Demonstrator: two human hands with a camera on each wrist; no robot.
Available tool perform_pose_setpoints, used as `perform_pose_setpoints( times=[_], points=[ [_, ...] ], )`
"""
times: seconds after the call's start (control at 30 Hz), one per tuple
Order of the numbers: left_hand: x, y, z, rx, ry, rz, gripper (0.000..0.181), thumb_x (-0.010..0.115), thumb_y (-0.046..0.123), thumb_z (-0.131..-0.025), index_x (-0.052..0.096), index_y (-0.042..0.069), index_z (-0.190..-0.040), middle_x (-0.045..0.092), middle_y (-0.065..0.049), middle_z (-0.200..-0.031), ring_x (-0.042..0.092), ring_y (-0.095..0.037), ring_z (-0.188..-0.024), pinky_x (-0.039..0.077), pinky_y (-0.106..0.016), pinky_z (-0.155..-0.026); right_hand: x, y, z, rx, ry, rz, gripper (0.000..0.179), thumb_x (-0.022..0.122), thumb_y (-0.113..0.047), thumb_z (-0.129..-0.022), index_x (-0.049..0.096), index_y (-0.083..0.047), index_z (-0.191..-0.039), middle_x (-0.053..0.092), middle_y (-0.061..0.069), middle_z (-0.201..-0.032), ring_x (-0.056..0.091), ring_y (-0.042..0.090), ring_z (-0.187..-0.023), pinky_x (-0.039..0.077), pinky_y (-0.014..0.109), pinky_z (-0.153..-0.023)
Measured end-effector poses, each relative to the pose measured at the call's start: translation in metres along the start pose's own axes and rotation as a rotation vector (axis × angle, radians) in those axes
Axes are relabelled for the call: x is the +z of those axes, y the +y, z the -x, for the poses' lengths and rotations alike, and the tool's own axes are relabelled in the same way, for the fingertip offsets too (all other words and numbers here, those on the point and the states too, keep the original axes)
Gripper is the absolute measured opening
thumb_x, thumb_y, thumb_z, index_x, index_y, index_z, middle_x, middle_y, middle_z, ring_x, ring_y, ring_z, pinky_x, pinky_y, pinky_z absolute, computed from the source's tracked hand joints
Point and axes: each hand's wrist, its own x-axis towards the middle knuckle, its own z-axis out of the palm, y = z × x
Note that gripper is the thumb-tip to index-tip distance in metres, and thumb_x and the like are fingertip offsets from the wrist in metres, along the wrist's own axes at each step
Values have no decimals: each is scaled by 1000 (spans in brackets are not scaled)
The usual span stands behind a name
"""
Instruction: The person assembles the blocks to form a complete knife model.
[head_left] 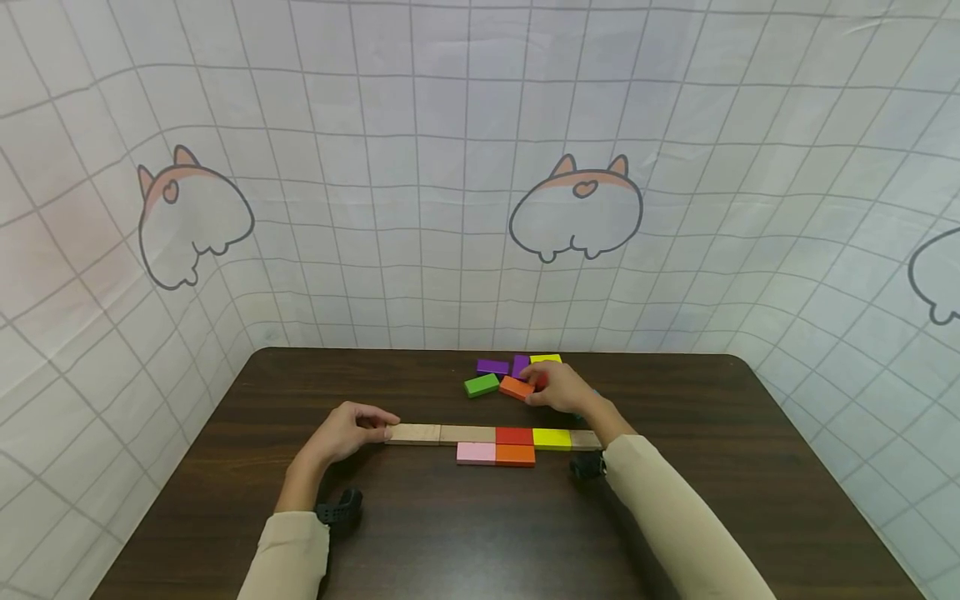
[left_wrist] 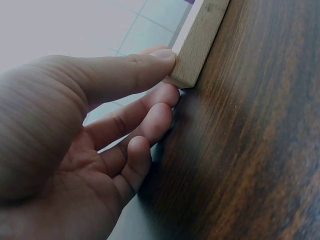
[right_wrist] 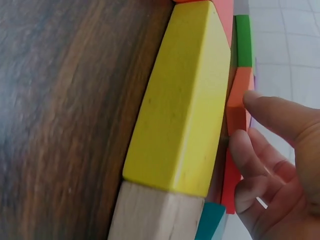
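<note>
At the left end of a row of blocks, my left hand (head_left: pixel 347 433) pinches a plain wooden block (head_left: pixel 414 434) by its end. In the left wrist view the thumb lies on that block's corner, and the other fingers are bent beside and below it. My right hand (head_left: pixel 562 388) is over the loose blocks at the back. Its thumb and fingers are spread around the right end of an orange block (head_left: pixel 515 387); the right wrist view shows the thumb tip (right_wrist: pixel 251 99) at that block, and contact is unclear. A red block (right_wrist: pixel 231 182) lies partly hidden beneath this hand.
The row continues with another plain block (head_left: pixel 468 434), a red block (head_left: pixel 514 436), a yellow block (head_left: pixel 552 439) and a plain one. Pink (head_left: pixel 476 452) and orange blocks (head_left: pixel 515 454) adjoin its front. Green (head_left: pixel 482 385), purple (head_left: pixel 492 367) and yellow loose blocks lie behind, with teal (right_wrist: pixel 210 221) farther right.
</note>
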Motion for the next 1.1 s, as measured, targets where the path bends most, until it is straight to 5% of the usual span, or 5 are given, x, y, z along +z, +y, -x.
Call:
perform_pose_setpoints(
  times=[0.53,0.8,1.1],
  points=[
    [1,-2,-1,19,1,4,18,76,14,-93,80,13,-110,70,-4,-89,58,-19,-78,47,-34,-73,3,-5,-2,24,-82,-25,38,74,-2,-89,71,-12,-125,67,8,-113,60,26,-107,54,44,-92],
    [0,-1,0,10,1,6,18,76,14,-93,80,12,-110,70,-4,-90,58,-19,-78,47,-34,-73,4,-6,2,31,-86,-13,37,80,-10,-88,73,-18,-124,65,9,-117,59,25,-109,53,45,-93],
    [0,-2,0,11,5,-5,18,76,14,-93,80,13,-110,70,-4,-91,58,-19,-79,47,-34,-73,2,-8,5,-22,-85,47,34,77,-9,-90,74,-14,-123,68,7,-112,58,21,-98,54,41,-90]
  ],
)
